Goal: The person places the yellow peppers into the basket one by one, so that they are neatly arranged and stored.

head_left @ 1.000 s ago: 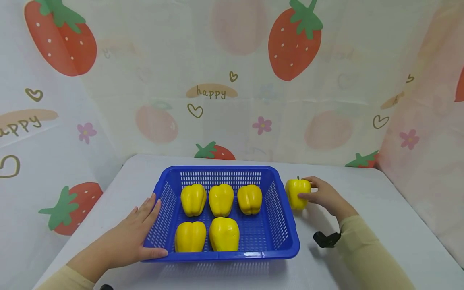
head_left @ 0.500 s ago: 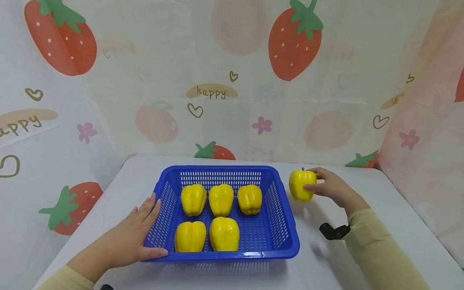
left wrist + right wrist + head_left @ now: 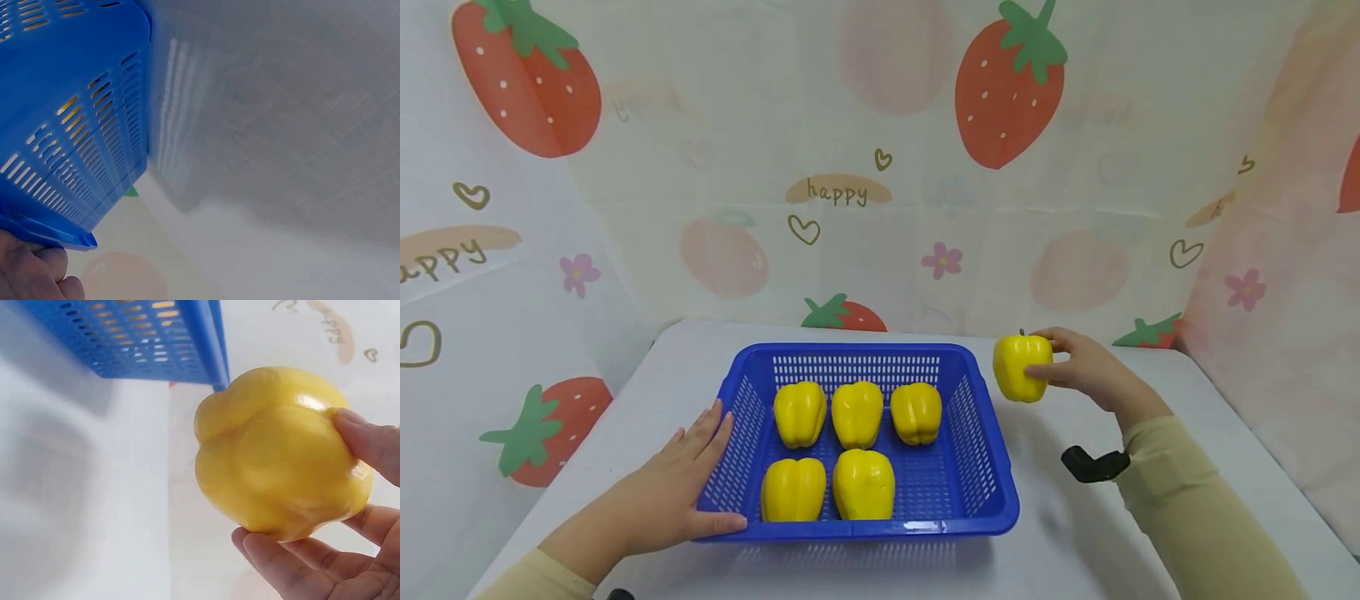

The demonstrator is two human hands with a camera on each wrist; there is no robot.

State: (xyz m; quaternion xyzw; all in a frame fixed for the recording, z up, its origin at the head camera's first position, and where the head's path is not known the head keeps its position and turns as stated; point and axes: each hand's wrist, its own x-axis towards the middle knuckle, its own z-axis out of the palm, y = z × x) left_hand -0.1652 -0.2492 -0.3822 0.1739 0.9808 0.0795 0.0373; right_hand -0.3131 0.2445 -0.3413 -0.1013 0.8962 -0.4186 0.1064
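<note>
A yellow bell pepper (image 3: 1017,368) with a short stem is held by my right hand (image 3: 1093,371), off the table to the right of the blue basket (image 3: 955,527). In the right wrist view, the thumb lies on one side of the pepper (image 3: 275,450) and the fingers on the other. My left hand (image 3: 662,492) rests on the basket's left rim, fingers extended and thumb along the near corner. Inside the basket, three peppers form a back row, among them the middle one (image 3: 857,414). Two more, including the left one (image 3: 793,490), sit in front.
The basket stands on a white table (image 3: 1112,517). A curtain (image 3: 865,100) printed with strawberries, hearts and flowers rises behind the table and on both sides. A black strap piece (image 3: 1093,465) hangs at the right wrist.
My right hand has raised the bell pepper from beside the basket's right wall, moving it upward and slightly away in the head view. The left hand, basket and other peppers have stayed put.
</note>
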